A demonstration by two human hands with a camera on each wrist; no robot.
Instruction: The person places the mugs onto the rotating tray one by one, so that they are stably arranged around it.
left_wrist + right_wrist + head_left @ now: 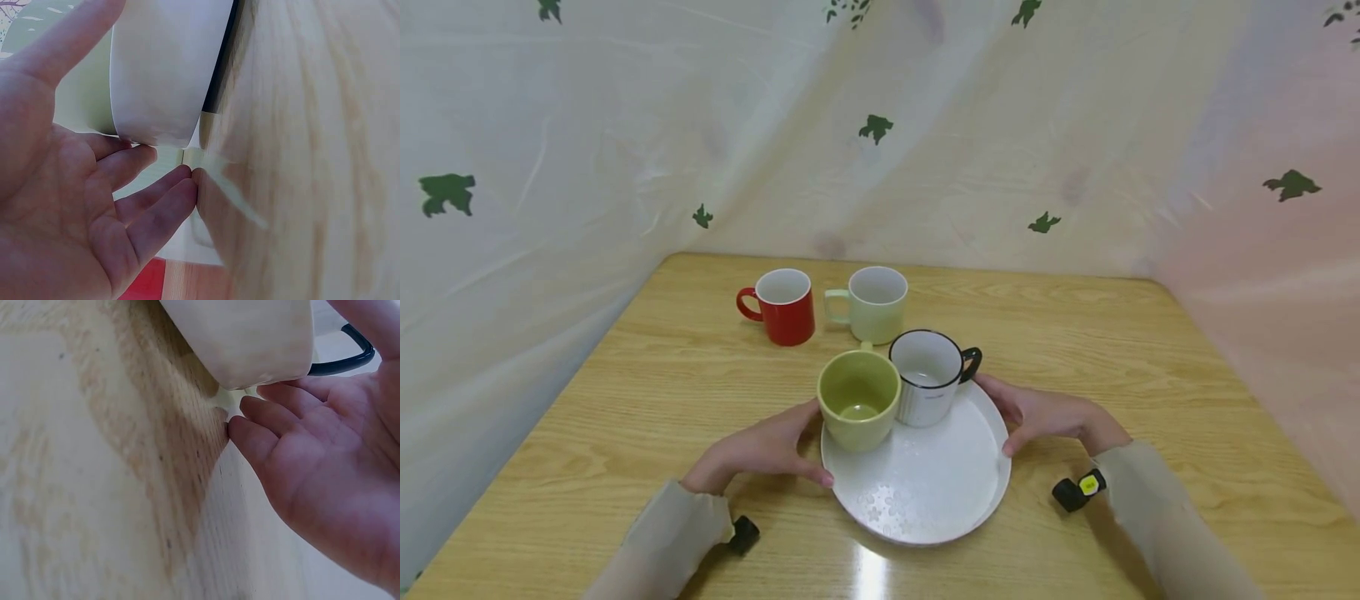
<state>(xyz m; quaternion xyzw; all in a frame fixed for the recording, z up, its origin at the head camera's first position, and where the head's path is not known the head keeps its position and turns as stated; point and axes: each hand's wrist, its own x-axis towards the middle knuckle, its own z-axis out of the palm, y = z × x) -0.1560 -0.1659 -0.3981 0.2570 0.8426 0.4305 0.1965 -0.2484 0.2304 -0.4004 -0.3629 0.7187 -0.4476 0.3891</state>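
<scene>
A round white tray (940, 492) with a low rim is at the middle of the wooden table. On its far left part stands a yellow-green mug (859, 400); beside this is a white mug (928, 379) with a black rim and black handle. My left hand (767, 446) holds the tray's left side, its thumb at the rim. The right hand (1037, 412) holds the opposite side, thumb likewise at the rim. Seen from the wrists, fingertips (147, 156) of the left hand and fingertips (250, 425) of the right meet the tray's lower edge close to the tabletop.
Behind the tray stand a red mug (788, 321) with a white inside and a pale green mug (880, 312), both with handles to the left. A pale curtain (925, 200) with green leaf shapes hangs along the back and sides of the table (662, 392).
</scene>
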